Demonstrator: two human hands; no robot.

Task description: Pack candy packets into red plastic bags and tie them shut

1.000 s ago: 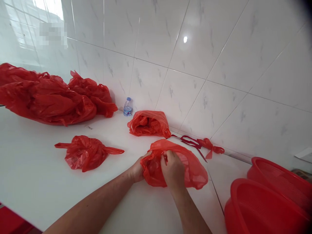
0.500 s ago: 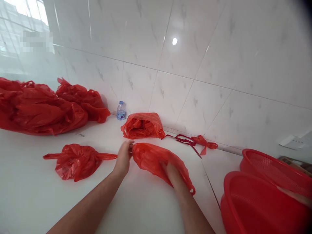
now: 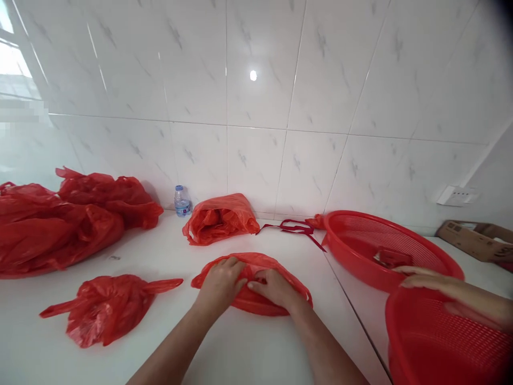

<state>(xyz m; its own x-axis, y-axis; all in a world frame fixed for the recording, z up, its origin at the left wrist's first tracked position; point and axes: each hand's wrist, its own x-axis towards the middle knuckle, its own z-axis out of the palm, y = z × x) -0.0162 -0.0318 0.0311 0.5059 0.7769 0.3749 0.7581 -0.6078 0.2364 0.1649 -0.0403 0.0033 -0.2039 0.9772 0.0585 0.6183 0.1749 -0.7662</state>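
Observation:
A red plastic bag (image 3: 256, 307) lies flattened on the white table in front of me, its mouth spread toward me. My left hand (image 3: 225, 279) is bent over the bag's left half, fingers curled onto the plastic. My right hand (image 3: 274, 289) reaches in at the mouth from the right, thumb and forefinger pinched together on the film close to the left fingertips. To the left lies a knotted red bag (image 3: 116, 307) with two twisted ends. Behind my hands, a folded red bag (image 3: 222, 216) stuffed with more red plastic leans near the wall.
A large heap of red bags (image 3: 72, 214) fills the back left, beside a small water bottle (image 3: 183, 202). Dark red ribbon (image 3: 297, 226) trails along the wall. At right, another person's hand (image 3: 428, 283) is over two red baskets (image 3: 360, 272); a cardboard box (image 3: 476, 240) stands behind.
My left hand has moved right onto the bag, and both hands now meet at its middle. The view has turned right, bringing more of the baskets and the other person's hand into sight.

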